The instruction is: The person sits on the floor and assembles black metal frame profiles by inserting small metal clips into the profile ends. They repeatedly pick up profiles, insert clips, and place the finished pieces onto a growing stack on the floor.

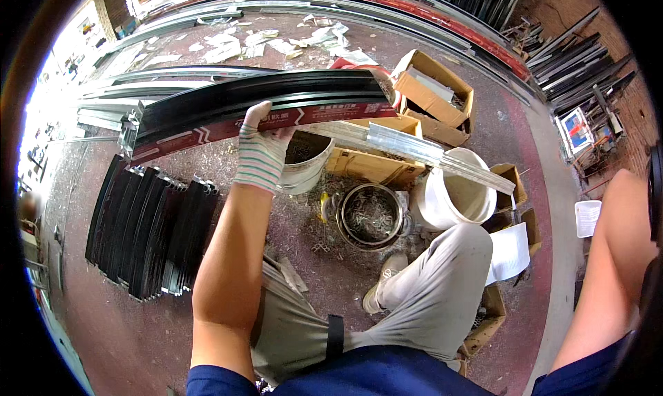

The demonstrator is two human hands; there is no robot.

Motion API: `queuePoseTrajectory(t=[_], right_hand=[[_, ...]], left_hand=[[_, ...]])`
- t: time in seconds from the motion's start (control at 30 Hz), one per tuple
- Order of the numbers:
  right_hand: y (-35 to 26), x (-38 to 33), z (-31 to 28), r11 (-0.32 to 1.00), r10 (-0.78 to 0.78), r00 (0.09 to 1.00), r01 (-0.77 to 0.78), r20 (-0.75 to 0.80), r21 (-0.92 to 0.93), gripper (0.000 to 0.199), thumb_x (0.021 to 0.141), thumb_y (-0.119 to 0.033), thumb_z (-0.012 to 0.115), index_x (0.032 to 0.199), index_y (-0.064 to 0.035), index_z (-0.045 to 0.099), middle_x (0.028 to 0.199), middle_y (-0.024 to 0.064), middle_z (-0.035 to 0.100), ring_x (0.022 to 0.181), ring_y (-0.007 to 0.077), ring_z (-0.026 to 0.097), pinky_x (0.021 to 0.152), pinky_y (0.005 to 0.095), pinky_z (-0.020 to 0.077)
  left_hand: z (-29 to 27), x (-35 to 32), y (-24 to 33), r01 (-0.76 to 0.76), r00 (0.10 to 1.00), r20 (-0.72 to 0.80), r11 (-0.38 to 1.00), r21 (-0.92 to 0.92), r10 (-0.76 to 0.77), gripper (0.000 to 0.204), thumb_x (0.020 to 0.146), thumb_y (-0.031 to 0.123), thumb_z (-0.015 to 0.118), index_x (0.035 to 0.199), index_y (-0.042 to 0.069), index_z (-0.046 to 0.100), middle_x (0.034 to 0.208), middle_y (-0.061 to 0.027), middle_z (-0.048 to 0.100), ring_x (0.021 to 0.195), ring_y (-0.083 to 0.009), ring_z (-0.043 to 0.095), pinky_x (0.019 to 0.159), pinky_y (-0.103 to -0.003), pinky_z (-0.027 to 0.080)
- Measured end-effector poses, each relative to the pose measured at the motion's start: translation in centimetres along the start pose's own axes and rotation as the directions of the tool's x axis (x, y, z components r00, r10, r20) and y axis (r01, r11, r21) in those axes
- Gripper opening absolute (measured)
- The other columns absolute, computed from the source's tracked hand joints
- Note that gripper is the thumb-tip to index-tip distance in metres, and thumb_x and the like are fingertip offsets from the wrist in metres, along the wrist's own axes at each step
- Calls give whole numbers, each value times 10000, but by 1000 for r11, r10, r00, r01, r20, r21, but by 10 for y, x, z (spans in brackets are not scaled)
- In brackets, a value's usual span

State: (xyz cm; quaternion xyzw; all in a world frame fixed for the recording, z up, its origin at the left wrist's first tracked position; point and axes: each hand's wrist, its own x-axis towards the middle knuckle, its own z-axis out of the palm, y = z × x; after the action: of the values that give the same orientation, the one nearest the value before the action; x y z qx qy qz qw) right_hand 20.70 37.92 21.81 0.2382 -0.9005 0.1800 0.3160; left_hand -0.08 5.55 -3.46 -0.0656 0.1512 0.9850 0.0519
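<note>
My left hand [264, 151], in a white knit glove with green stripes, grips a long black metal profile [262, 95] near its middle. The thumb presses on the profile's near face, where a dark red film strip runs along the lower edge; the other fingers are mostly hidden behind it. The profile is raised off the floor and slants up to the right. Below its left end lies a row of similar black profiles [138, 230] on the floor. My right arm [608, 251] is bent at the right rim, and its hand is out of the picture.
Ahead stand a steel pot [340, 224] of small metal pieces, a grey bucket [302, 178], a white bucket [435, 206] and a wooden box [359, 165]. Silver profiles [414, 147] lie across the box and white bucket. Cardboard boxes [452, 109] stand behind; paper scraps [255, 43] litter the floor.
</note>
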Motion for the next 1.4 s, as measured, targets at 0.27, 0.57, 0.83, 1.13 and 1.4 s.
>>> queuePoseTrajectory(t=[0.27,0.57,0.83,1.13,1.4], right_hand=[[4,-14,-12,998,25,999,-27,-26,-62,381,939,-363,505,1065,-4,492,1054,147,551,1031,262,517,964,428,389],[10,-9,-7,999,41,999,-42,-36,-16,345,950,-346,482,1017,-8,497,1003,144,558,986,262,526,936,428,403],[8,-22,-23,996,79,992,-82,-94,-30,323,959,-331,461,973,-11,502,958,141,564,947,262,534,912,429,415],[2,-40,25,964,-71,990,99,-122,246,310,970,-314,438,924,-15,507,907,138,572,903,262,543,885,429,429],[-10,-161,198,928,77,924,-204,374,313,312,980,-299,417,881,-18,511,862,135,578,863,262,552,860,430,442]], left_hand=[[8,4,-17,-46,999,29,998,33,45,234,722,103,750,905,37,620,945,-131,659,908,-318,637,912,-536,554],[3,-17,7,-39,998,50,988,148,32,232,771,109,712,972,31,626,995,-132,681,897,-306,684,806,-457,618],[8,-8,-2,-5,1000,29,997,81,3,262,707,112,776,915,54,626,980,-109,652,962,-300,626,910,-491,555],[-3,-39,15,-85,995,-22,959,271,95,253,794,192,705,1017,106,619,1063,-59,590,1053,-257,534,943,-436,485],[-15,-16,-6,-237,971,132,804,545,198,426,697,169,804,1055,54,605,1110,-94,596,1047,-282,582,901,-439,528]])
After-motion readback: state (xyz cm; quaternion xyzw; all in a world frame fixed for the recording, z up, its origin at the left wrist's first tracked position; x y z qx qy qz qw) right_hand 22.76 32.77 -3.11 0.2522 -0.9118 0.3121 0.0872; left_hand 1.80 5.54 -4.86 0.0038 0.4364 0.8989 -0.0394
